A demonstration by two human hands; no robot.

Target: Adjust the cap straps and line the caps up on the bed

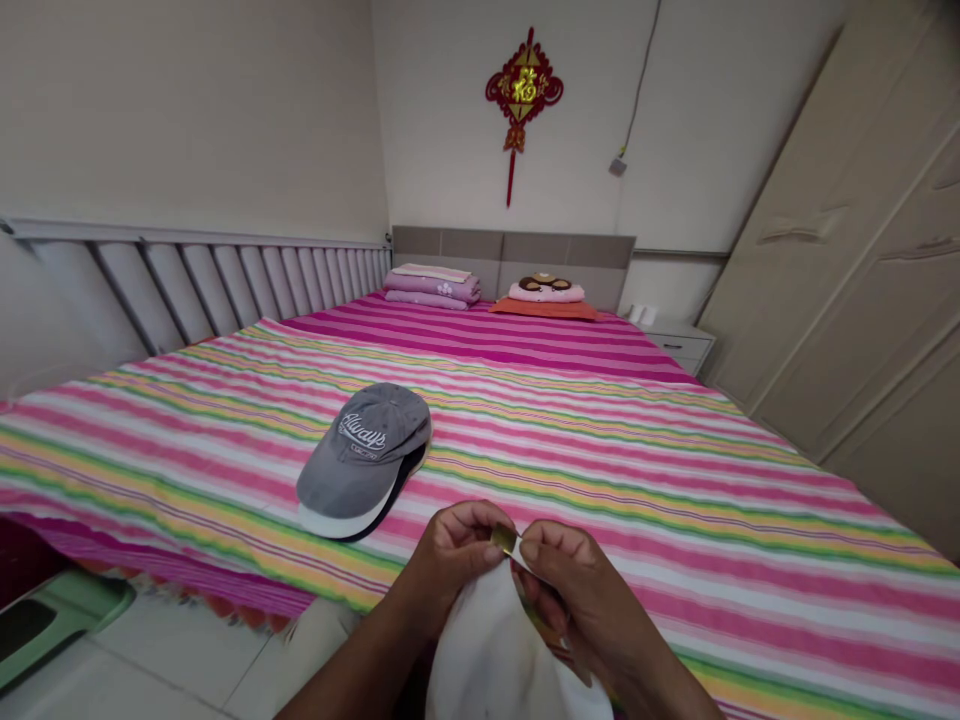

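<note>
My left hand [454, 555] and my right hand [574, 590] are closed in pinches on a white cap [495, 655] held low in front of me. The fingertips of both meet at a small brass-coloured buckle [504, 540] on the cap's strap. A stack of caps lies on the striped bed to the left of my hands: a grey cap [367, 450] with white lettering on top, a white brim and a dark brim showing under it.
The bed [675, 480] with pink, yellow and green stripes fills the middle. Folded bedding [433, 287] and a pillow [546, 297] lie at the headboard. A wardrobe [862, 270] stands right, a nightstand [679, 340] beside it, a green stool [52, 615] lower left.
</note>
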